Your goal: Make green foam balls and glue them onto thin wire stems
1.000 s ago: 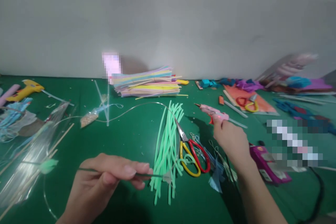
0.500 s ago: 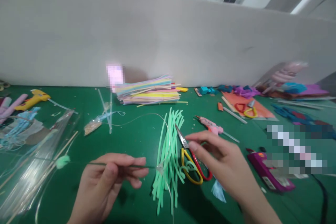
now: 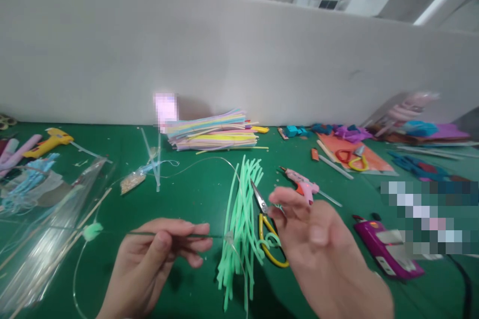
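My left hand [image 3: 160, 254] pinches a thin dark green stem [image 3: 204, 236] between thumb and fingers, holding it level. A fluffy mint-green ball [image 3: 93, 231] sits toward the stem's left end. At its right end is a small clear, whitish piece [image 3: 229, 237], above a loose bunch of mint-green pipe cleaners [image 3: 239, 209]. My right hand [image 3: 318, 239] is turned palm up with its fingers partly curled and apart, and nothing visible in it. It hovers beside scissors [image 3: 266, 224] with a yellow handle loop, covering part of them. A curled green pipe cleaner lies at the scissors' handle.
A pink glue gun [image 3: 303, 184] and a purple device [image 3: 387, 246] lie to the right. Multicoloured pipe cleaners [image 3: 213, 132] are stacked by the grey partition [image 3: 232, 55]. At left are a yellow glue gun [image 3: 50, 143], clear plastic sleeves and a bead bag [image 3: 132, 182]. A thin pale line loops across the table.
My right hand has rolled from palm down to palm up beside the scissors, and now hides their red handle. My left hand and the stem have barely moved.
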`<act>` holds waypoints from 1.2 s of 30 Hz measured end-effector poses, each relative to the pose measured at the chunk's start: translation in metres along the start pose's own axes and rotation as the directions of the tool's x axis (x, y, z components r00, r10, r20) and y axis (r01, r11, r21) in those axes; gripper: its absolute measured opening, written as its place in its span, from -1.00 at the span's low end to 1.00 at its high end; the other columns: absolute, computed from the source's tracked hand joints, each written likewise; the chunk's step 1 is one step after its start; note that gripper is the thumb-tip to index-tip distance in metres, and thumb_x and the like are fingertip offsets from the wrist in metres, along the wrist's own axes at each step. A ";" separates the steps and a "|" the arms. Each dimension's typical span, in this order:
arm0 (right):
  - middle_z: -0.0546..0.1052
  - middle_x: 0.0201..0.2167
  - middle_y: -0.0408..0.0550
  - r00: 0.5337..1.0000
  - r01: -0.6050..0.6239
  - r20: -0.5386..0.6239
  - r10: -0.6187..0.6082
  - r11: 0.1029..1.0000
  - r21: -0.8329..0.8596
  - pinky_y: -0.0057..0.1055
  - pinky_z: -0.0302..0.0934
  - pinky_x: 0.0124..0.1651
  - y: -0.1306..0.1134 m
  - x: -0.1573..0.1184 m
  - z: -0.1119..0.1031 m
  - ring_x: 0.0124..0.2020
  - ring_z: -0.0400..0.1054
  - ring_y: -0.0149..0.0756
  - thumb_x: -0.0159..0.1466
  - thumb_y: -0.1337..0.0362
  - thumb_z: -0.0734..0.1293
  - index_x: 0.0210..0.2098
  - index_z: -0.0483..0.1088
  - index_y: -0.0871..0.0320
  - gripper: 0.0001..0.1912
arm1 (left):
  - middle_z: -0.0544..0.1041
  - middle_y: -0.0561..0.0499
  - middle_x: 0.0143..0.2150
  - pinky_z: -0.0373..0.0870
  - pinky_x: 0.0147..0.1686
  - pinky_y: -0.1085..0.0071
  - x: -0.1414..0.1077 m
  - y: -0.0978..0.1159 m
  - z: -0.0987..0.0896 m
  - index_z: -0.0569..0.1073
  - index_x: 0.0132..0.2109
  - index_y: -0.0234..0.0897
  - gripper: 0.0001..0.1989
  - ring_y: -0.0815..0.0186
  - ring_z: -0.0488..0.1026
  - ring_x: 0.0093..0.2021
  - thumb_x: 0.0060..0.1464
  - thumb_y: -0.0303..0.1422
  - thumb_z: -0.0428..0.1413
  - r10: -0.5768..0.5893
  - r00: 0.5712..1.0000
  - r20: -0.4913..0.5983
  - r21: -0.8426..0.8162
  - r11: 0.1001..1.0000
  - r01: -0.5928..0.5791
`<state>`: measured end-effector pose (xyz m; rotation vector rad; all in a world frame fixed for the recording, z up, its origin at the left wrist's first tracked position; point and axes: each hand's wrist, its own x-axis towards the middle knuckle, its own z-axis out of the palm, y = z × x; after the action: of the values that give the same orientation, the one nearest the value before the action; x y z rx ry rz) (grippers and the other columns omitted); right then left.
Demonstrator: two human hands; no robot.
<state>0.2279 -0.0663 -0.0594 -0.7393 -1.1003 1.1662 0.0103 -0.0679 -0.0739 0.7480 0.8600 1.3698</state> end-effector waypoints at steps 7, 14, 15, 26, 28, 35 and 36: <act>0.08 -0.70 -0.32 0.886 -0.378 0.163 0.435 0.879 -0.292 -0.48 -0.08 -0.60 0.004 0.002 -0.005 -0.72 -0.03 -0.50 0.42 -0.03 0.19 -0.41 0.39 0.08 -0.59 | 0.72 -0.01 -0.35 0.55 -0.50 0.60 0.001 0.000 0.004 0.68 -0.39 -0.19 -0.78 0.27 0.67 -0.42 -0.13 -0.17 0.43 -0.016 0.997 -0.072 0.003 1.000 0.016; 0.11 -0.52 -0.25 0.799 -0.379 0.344 0.493 0.858 -0.347 -0.44 -0.17 -0.53 0.021 0.005 -0.004 -0.54 -0.08 -0.44 0.32 -0.28 0.17 0.14 0.46 0.05 -0.33 | 0.72 -0.01 -0.33 0.55 -0.50 0.60 0.001 0.000 0.003 0.69 -0.38 -0.19 -0.78 0.26 0.67 -0.41 -0.14 -0.17 0.43 0.019 0.998 -0.060 0.011 1.000 -0.018; 0.12 -0.50 -0.26 0.796 -0.402 0.376 0.474 0.879 -0.256 -0.45 -0.17 -0.53 0.021 0.006 -0.001 -0.54 -0.09 -0.45 0.29 -0.27 0.24 0.18 0.42 0.02 -0.34 | 0.72 -0.01 -0.33 0.55 -0.50 0.60 0.001 0.000 0.003 0.69 -0.38 -0.19 -0.78 0.26 0.67 -0.41 -0.13 -0.17 0.43 0.027 0.998 -0.054 0.009 1.000 -0.026; 0.53 0.04 -0.02 0.911 -0.408 0.243 0.332 0.803 0.433 -0.27 0.21 0.16 0.021 0.021 0.002 0.16 0.33 -0.21 0.44 0.12 0.21 -0.45 0.35 0.09 -0.65 | 0.72 0.00 -0.31 0.57 -0.47 0.59 0.002 -0.002 0.000 0.69 -0.36 -0.18 -0.79 0.26 0.68 -0.38 -0.09 -0.16 0.41 0.061 0.997 -0.054 0.038 0.998 -0.059; 0.57 0.01 0.01 0.897 -0.435 0.245 0.368 0.831 0.347 -0.28 0.25 0.10 0.023 0.019 0.004 0.06 0.41 -0.23 0.46 0.09 0.18 -0.44 0.36 0.10 -0.62 | 0.72 0.00 -0.30 0.57 -0.46 0.58 0.002 -0.002 -0.001 0.69 -0.35 -0.18 -0.80 0.26 0.68 -0.38 -0.08 -0.16 0.40 0.067 0.997 -0.045 0.046 0.997 -0.065; 0.40 -0.51 -0.20 0.776 -0.485 0.461 0.431 0.874 -0.001 -0.52 0.01 -0.47 0.030 0.010 0.004 -0.53 0.14 -0.52 0.27 -0.01 0.43 -0.21 0.53 0.12 -0.68 | 0.73 -0.01 -0.26 0.58 -0.41 0.58 0.002 -0.002 -0.006 0.70 -0.31 -0.15 -0.83 0.25 0.68 -0.35 -0.01 -0.18 0.37 0.093 0.996 0.014 0.085 0.992 -0.094; 0.39 -0.52 -0.21 0.788 -0.470 0.441 0.430 0.883 -0.020 -0.52 0.00 -0.47 0.030 0.010 0.003 -0.52 0.13 -0.52 0.25 0.05 0.46 -0.29 0.54 0.12 -0.74 | 0.73 -0.01 -0.25 0.59 -0.39 0.56 0.003 -0.002 -0.008 0.70 -0.30 -0.14 -0.83 0.25 0.68 -0.34 0.01 -0.18 0.35 0.101 0.994 0.032 0.101 0.989 -0.104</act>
<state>0.2154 -0.0489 -0.0828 -0.7086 -1.2620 1.8500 0.0047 -0.0657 -0.0801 0.8985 0.8862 1.4114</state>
